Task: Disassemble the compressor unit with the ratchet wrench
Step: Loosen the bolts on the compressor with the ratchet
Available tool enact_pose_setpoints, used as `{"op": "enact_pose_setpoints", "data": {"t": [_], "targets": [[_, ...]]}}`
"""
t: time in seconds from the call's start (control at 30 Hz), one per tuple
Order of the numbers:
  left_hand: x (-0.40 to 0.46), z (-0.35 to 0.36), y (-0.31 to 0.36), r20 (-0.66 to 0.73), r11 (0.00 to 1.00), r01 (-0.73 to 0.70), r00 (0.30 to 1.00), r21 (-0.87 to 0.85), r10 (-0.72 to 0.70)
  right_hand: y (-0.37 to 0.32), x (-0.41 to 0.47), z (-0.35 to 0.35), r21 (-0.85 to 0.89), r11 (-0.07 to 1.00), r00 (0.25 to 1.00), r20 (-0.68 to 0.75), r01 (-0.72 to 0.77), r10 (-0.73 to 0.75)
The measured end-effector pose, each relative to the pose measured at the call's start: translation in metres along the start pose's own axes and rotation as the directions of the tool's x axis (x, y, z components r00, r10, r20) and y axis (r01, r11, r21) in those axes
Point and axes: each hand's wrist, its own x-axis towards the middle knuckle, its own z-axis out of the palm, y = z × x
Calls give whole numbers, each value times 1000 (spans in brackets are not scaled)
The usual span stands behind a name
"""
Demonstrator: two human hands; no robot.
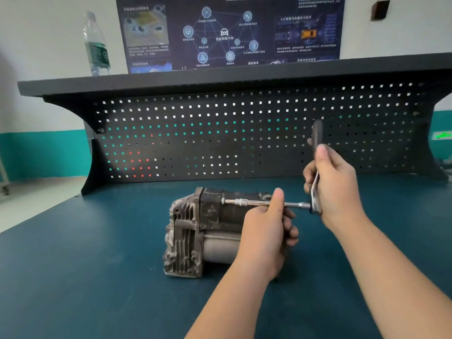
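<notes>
A worn grey and black compressor unit [193,231] lies on the blue bench top, its finned metal end facing left. A ratchet wrench [317,167] stands upright at the right, joined to a long chrome extension bar [247,202] that runs level to a bolt on the unit's upper black housing. My right hand [335,182] grips the wrench handle, whose dark tip rises above my fingers. My left hand [266,231] curls round the extension bar near its middle, thumb up, and covers the unit's right end.
A black pegboard back panel [220,133] with a shelf on top stands behind the bench. A water bottle [96,45] stands on the shelf's left end. A dark poster [230,30] hangs on the wall. The blue bench surface [85,265] spreads around the unit.
</notes>
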Motion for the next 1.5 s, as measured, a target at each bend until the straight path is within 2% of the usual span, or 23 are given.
{"op": "enact_pose_setpoints", "data": {"t": [0.07,0.13,0.2,0.23,0.3,0.33,0.37,0.4,0.47,0.53,0.6,0.67,0.7,0.77,0.83,0.87,0.9,0.97,1.07,1.2,1.3,1.37,1.5], "targets": [[0,0,1,-1,1000,-5,1000,-21,5,-3,-7,3,23,989,989,-3,147,-147],[0,0,0,-11,999,-14,1000,-35,14,-2,-8,3,36,994,994,-34,101,-100],[0,1,-2,-21,999,-20,1000,-28,19,5,-8,2,138,981,987,-66,-137,147],[0,1,-2,-24,999,-21,999,-23,21,10,-9,0,226,923,942,-52,-312,332],[0,1,-2,-28,999,-29,999,-23,28,20,-12,-2,355,711,778,84,-607,623],[0,1,-2,-30,999,-31,999,-24,30,25,-14,-2,397,621,715,151,-676,682],[-1,1,-2,-32,999,-30,999,-24,30,28,-14,-1,438,577,697,184,-689,693],[-1,2,-2,-32,999,-26,999,-22,25,27,-12,-1,480,582,725,185,-656,664],[-2,1,-2,-26,1000,-14,1000,-15,13,16,-6,-3,509,723,871,124,-467,475],[-2,0,1,-10,1000,1,1000,-14,-1,2,-5,-5,313,936,987,69,-158,143],[-2,-1,3,12,1000,4,1000,-21,-3,-3,-9,-4,71,992,993,35,107,-109],[-2,-1,2,14,1000,-4,1000,-20,4,0,-11,-2,-12,990,989,-39,142,-142],[-2,-1,1,6,1000,-5,1000,-16,5,3,-11,0,-7,997,994,-74,77,-78],[-2,-1,0,-7,1000,-7,1000,-9,6,12,-9,0,131,963,961,-118,-235,250],[-2,0,0,-13,1000,-13,1000,-11,13,23,-11,-1,327,744,789,8,-582,614],[-2,0,1,-14,1000,-16,1000,-10,15,27,-13,-1,375,642,717,93,-668,691],[-2,0,1,-14,1000,-17,1000,-9,17,30,-14,-2,387,599,687,140,-701,713],[-2,0,1,-11,1000,-14,1000,-8,14,26,-10,-2,361,652,727,120,-667,676],[-1,-1,2,-9,1000,-7,1000,-2,7,8,6,0,206,830,852,48,-519,521],[0,-1,3,-11,1000,-11,1000,20,11,-2,14,8,-100,989,994,-13,-111,111],[2,-1,2,-11,1000,12,1000,26,-11,0,0,7,-21,971,971,-30,237,-237],[1,0,3,-19,999,14,1000,37,-13,2,-5,4,44,927,928,-5,372,-372],[-2,7,3,-115,995,20,993,95,-9,3,-6,3,53,937,938,-11,346,-346]]}}
